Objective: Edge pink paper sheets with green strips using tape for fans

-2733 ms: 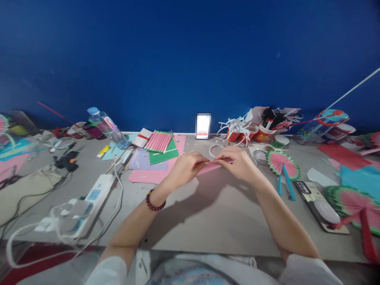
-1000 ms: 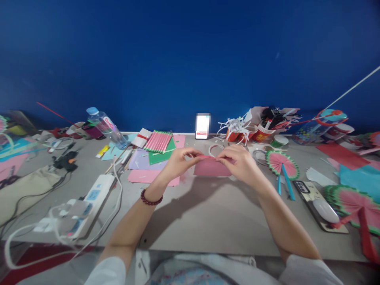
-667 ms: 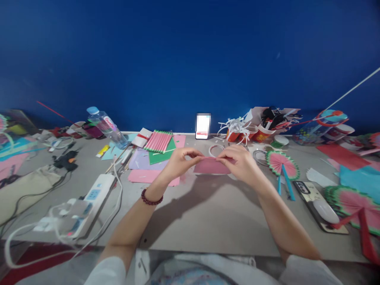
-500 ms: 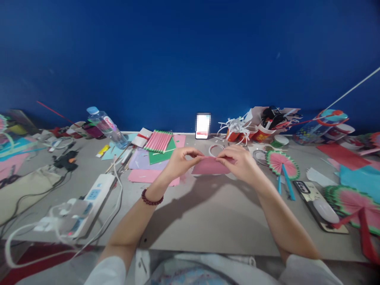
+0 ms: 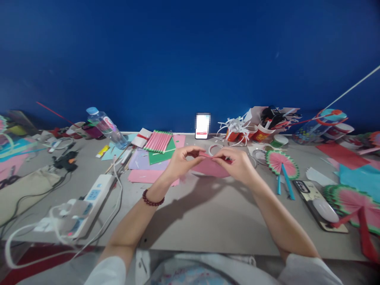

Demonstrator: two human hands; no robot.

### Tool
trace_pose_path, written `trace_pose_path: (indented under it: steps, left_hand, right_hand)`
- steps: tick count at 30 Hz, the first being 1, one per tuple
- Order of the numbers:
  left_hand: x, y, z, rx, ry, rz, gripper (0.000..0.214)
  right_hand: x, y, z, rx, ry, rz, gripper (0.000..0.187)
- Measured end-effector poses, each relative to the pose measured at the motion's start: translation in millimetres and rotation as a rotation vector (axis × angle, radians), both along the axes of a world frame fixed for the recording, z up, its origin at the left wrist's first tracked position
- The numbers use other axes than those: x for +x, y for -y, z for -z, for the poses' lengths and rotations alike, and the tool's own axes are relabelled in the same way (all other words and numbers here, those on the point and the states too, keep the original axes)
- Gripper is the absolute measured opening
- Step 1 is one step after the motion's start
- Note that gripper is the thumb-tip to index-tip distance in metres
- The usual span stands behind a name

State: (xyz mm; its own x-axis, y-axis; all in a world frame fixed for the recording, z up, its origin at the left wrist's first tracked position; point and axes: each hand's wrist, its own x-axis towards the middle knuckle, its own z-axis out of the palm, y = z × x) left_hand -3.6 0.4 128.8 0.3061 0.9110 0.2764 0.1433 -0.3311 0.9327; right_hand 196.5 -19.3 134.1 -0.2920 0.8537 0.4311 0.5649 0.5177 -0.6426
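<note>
A sheet of pink paper (image 5: 209,169) is held up above the desk, its top edge gathered in narrow folds. My left hand (image 5: 184,161) pinches that folded edge on the left between thumb and fingers. On the right side my right hand (image 5: 236,160) pinches the same edge close by. Below the hands the rest of the sheet hangs as a flat flap. Just behind them a white roll of tape (image 5: 216,149) lies on the desk. A bead bracelet (image 5: 153,199) circles my left wrist.
A phone (image 5: 202,132) leans on the blue wall. To the left are a pleated pink paper (image 5: 159,141), a bottle (image 5: 107,126) and a power strip (image 5: 94,204). Rightward lie a paper fan (image 5: 283,164), cups of paper strips (image 5: 237,132), and a mouse (image 5: 325,209) on another phone.
My hands have drawn slightly closer together, and the paper between them now bends at its folded edge. The hanging flap has tilted a little. The desk items have not moved.
</note>
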Motion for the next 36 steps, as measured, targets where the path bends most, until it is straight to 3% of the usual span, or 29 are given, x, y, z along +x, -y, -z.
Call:
trace_pose_path:
  steps: [6,12,17,22,27,31,36]
  left_hand:
    - [1.9,-5.9,10.7,-0.1,0.156,-0.022,0.029]
    - [3.3,-5.2,9.5,-0.214,0.176,-0.1,0.026]
    - [5.0,-4.0,8.6,-0.184,0.156,-0.143,0.025]
    - [7.0,0.1,7.1,-0.062,0.114,-0.189,0.022]
    - [7.1,5.8,7.5,0.205,-0.022,-0.228,0.018]
    - [6.8,10.2,8.1,0.378,-0.139,-0.204,0.018]
    - [7.3,16.1,5.5,0.508,-0.203,-0.166,0.016]
  right_hand:
    - [-2.7,0.2,1.2,0.017,-0.045,0.033,0.013]
    - [-5.1,-1.1,4.0,0.031,-0.066,0.036,0.012]
    - [-5.2,-1.3,5.1,0.01,-0.073,0.044,0.011]
    - [-4.5,-2.3,5.1,-0.021,-0.095,0.044,0.013]
    - [-3.0,-4.2,5.0,-0.093,-0.084,-0.002,0.016]
    - [-2.8,-4.7,6.4,-0.151,-0.068,-0.063,0.017]
    - [-3.4,-6.2,8.5,-0.119,-0.079,-0.094,0.017]
